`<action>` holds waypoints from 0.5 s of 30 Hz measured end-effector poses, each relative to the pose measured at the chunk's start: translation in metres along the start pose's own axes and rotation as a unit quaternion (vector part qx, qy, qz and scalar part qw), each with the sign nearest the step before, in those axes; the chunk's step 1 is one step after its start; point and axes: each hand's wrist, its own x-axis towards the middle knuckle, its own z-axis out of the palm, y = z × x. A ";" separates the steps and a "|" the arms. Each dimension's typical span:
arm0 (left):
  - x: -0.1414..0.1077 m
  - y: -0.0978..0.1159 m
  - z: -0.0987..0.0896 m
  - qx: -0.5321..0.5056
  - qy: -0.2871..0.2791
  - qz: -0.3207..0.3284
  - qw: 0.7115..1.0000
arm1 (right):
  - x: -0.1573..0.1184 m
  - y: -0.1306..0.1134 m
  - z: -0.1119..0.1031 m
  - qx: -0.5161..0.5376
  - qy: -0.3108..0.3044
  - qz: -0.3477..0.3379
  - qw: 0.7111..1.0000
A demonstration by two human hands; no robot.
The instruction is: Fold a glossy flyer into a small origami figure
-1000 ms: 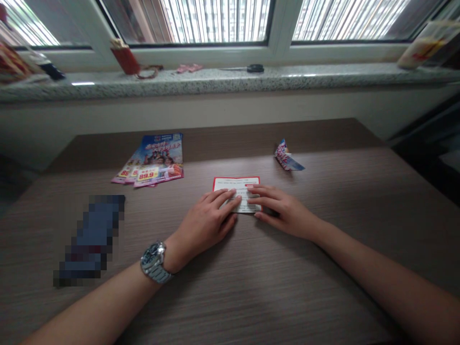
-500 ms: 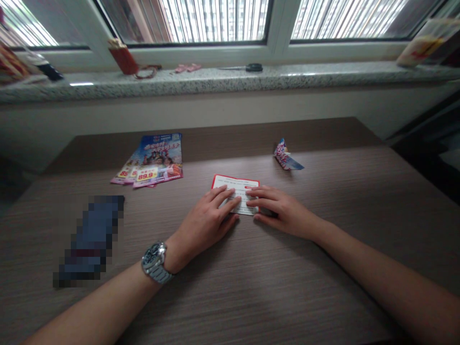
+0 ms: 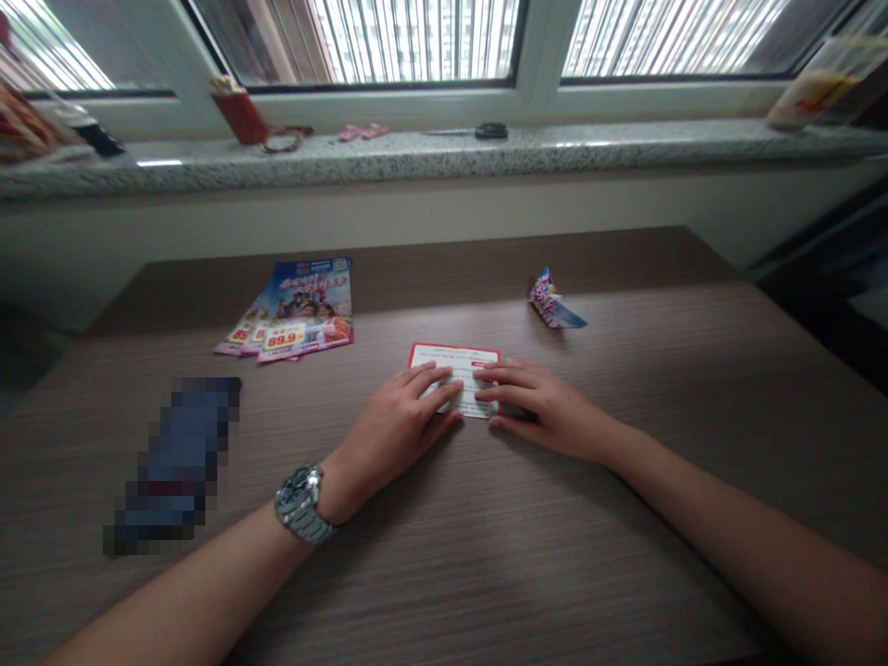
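A small white leaflet (image 3: 467, 388) with a red border and lines of print lies on the table, perhaps folded. My left hand (image 3: 409, 407), a metal watch (image 3: 303, 504) on its wrist, rests over the leaflet's left part with fingers stretched out. From the other side my right hand (image 3: 541, 402) lays its spread fingertips on the right edge. Both thumbs are by the near edge, and neither hand grips anything. Beyond my right hand stands a folded paper piece (image 3: 551, 301) in blue and pink print.
Fanned colourful flyers (image 3: 309, 310) lie at the back left of the wooden table (image 3: 444, 573). Nearer, at left, is a blurred-out dark blue object (image 3: 177, 462). Scissors (image 3: 489, 131), pink pieces (image 3: 364, 132) and a red box (image 3: 240, 111) sit on the stone windowsill (image 3: 416, 162).
The leaflet's far edge has come slightly nearer and looks flatter. My hands have hardly moved, and the other things are as they were.
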 end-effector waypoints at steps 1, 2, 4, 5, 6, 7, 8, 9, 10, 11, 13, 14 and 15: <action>0.000 0.000 -0.001 0.003 0.000 0.001 1.000 | 0.000 0.000 0.000 -0.001 0.000 0.001 1.000; 0.000 0.000 -0.001 0.006 0.001 0.002 1.000 | 0.000 0.000 0.000 -0.001 -0.001 0.001 1.000; 0.000 0.000 -0.002 0.009 0.002 0.005 1.000 | 0.000 0.001 0.000 -0.002 -0.001 -0.003 1.000; 0.000 0.000 -0.003 0.010 0.001 0.006 1.000 | 0.000 0.001 0.000 -0.002 0.000 -0.005 1.000; 0.000 0.000 -0.003 0.009 0.001 0.007 1.000 | 0.000 0.001 -0.001 -0.002 0.000 -0.008 1.000; 0.000 0.000 -0.003 0.009 0.002 0.007 1.000 | 0.000 0.001 -0.001 -0.001 -0.001 -0.011 1.000; 0.000 0.000 -0.003 0.009 0.003 0.006 1.000 | 0.000 0.001 -0.002 0.000 0.000 -0.015 1.000; 0.000 -0.001 -0.003 0.009 0.004 0.006 1.000 | -0.001 0.001 -0.002 0.003 0.001 -0.019 1.000; 0.000 -0.001 -0.003 0.009 0.004 0.005 1.000 | -0.001 0.002 -0.003 0.005 -0.001 -0.024 1.000; 0.000 -0.001 -0.003 0.009 0.004 0.006 1.000 | -0.001 0.002 -0.004 0.008 -0.003 -0.028 1.000; 0.000 -0.001 -0.003 0.012 0.004 0.007 1.000 | 0.000 0.003 -0.005 0.013 -0.005 -0.034 0.999; 0.000 -0.001 -0.003 0.013 0.003 0.008 1.000 | 0.000 0.004 -0.006 0.014 -0.005 -0.035 0.999; 0.000 -0.001 -0.003 0.014 0.002 0.007 1.000 | -0.001 0.004 -0.006 0.015 -0.005 -0.035 0.999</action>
